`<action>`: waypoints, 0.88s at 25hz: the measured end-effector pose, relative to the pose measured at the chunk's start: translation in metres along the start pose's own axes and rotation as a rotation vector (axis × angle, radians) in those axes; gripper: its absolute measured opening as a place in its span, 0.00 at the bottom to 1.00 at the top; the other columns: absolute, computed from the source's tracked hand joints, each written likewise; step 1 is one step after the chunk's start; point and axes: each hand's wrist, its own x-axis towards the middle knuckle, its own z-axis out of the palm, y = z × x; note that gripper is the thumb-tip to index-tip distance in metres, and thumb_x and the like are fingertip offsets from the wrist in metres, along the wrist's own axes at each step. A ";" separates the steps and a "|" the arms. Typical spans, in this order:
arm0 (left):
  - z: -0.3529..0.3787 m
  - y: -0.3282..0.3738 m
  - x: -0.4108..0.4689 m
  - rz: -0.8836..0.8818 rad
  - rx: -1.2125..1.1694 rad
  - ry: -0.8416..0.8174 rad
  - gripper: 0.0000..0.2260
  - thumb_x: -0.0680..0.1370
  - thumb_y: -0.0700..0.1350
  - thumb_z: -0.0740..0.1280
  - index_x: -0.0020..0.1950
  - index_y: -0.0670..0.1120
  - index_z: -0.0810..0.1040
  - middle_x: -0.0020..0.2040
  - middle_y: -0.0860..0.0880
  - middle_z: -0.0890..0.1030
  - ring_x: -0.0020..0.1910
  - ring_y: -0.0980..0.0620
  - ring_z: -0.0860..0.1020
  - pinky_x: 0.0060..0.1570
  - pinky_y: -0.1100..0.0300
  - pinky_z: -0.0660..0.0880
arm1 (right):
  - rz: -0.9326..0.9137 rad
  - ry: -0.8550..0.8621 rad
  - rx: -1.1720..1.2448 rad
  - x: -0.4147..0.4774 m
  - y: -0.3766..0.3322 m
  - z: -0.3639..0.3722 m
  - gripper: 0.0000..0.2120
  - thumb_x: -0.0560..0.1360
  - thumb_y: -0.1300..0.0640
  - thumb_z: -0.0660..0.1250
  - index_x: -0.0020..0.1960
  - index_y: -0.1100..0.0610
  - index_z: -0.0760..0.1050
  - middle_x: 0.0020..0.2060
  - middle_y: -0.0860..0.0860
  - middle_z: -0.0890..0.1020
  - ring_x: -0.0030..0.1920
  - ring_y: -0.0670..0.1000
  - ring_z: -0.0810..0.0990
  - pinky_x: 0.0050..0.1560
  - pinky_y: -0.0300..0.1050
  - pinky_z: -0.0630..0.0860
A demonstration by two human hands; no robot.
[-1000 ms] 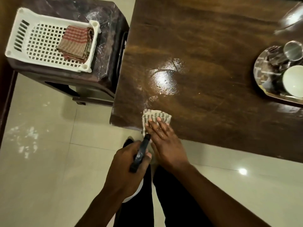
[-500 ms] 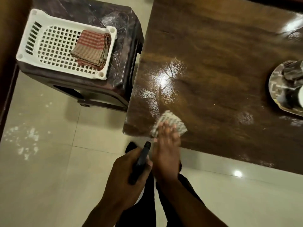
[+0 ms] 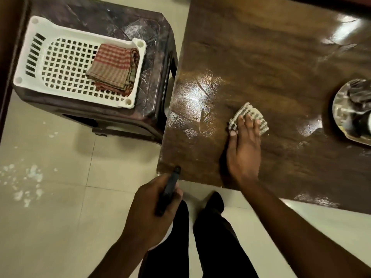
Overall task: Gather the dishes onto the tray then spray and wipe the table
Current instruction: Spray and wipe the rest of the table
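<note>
Dark glossy wooden table (image 3: 281, 57) spreads ahead-right of the right hand (image 3: 244, 151), flat on a striped cloth (image 3: 255, 115); left hand (image 3: 148, 211) grips a black spray bottle (image 3: 168, 191).

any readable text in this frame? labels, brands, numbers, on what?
None readable.
Spray bottle in the left hand: dark trigger part shows, no label visible.
Wiping cloth under the right hand: striped pattern only, no print.
White basket and the folded checked cloth in it: no markings.
Tray with dishes at the table edge: blurred, nothing legible.
</note>
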 end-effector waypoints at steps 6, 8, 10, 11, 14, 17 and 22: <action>-0.016 0.003 0.013 0.039 0.026 -0.004 0.08 0.80 0.58 0.66 0.44 0.57 0.77 0.34 0.56 0.82 0.32 0.55 0.82 0.36 0.53 0.79 | -0.969 -0.563 -0.173 -0.056 -0.056 0.036 0.26 0.87 0.51 0.57 0.83 0.53 0.66 0.85 0.50 0.64 0.87 0.55 0.53 0.85 0.57 0.56; -0.021 0.003 0.018 0.067 -0.002 -0.020 0.06 0.79 0.57 0.67 0.44 0.59 0.77 0.33 0.55 0.81 0.32 0.54 0.81 0.36 0.50 0.80 | -1.275 -0.689 -0.215 -0.021 -0.045 0.023 0.24 0.89 0.50 0.57 0.83 0.53 0.67 0.85 0.49 0.63 0.87 0.54 0.53 0.84 0.57 0.57; -0.023 0.003 0.022 0.071 -0.019 -0.023 0.08 0.79 0.57 0.66 0.44 0.55 0.77 0.32 0.52 0.80 0.32 0.48 0.82 0.36 0.43 0.79 | -1.214 -0.668 -0.284 0.035 -0.049 0.014 0.25 0.89 0.47 0.55 0.85 0.50 0.64 0.85 0.50 0.63 0.86 0.55 0.56 0.83 0.58 0.60; -0.023 0.002 0.024 0.058 -0.014 -0.013 0.10 0.79 0.59 0.66 0.44 0.55 0.78 0.33 0.51 0.81 0.32 0.48 0.82 0.37 0.43 0.80 | -1.067 -0.625 -0.304 0.067 -0.058 0.011 0.26 0.89 0.46 0.53 0.86 0.49 0.61 0.85 0.50 0.62 0.86 0.56 0.57 0.83 0.60 0.62; -0.021 0.000 0.029 0.011 -0.036 0.028 0.07 0.76 0.64 0.65 0.49 0.65 0.80 0.40 0.61 0.85 0.41 0.55 0.84 0.45 0.63 0.81 | -0.733 -0.439 -0.282 0.159 -0.095 0.008 0.27 0.89 0.47 0.53 0.87 0.51 0.57 0.86 0.53 0.58 0.87 0.58 0.53 0.84 0.61 0.59; -0.020 -0.001 0.035 0.024 -0.075 0.055 0.09 0.78 0.62 0.67 0.54 0.61 0.79 0.45 0.57 0.86 0.47 0.53 0.86 0.54 0.59 0.84 | -0.555 -0.362 -0.191 0.199 -0.130 0.014 0.27 0.89 0.49 0.54 0.87 0.52 0.56 0.87 0.53 0.55 0.87 0.57 0.49 0.86 0.59 0.53; -0.021 0.014 0.043 0.072 -0.078 0.083 0.10 0.81 0.62 0.67 0.51 0.57 0.79 0.39 0.54 0.84 0.39 0.49 0.84 0.43 0.53 0.84 | -0.761 -0.428 -0.189 0.103 -0.103 0.025 0.27 0.89 0.47 0.52 0.86 0.50 0.58 0.87 0.50 0.58 0.87 0.54 0.48 0.86 0.52 0.45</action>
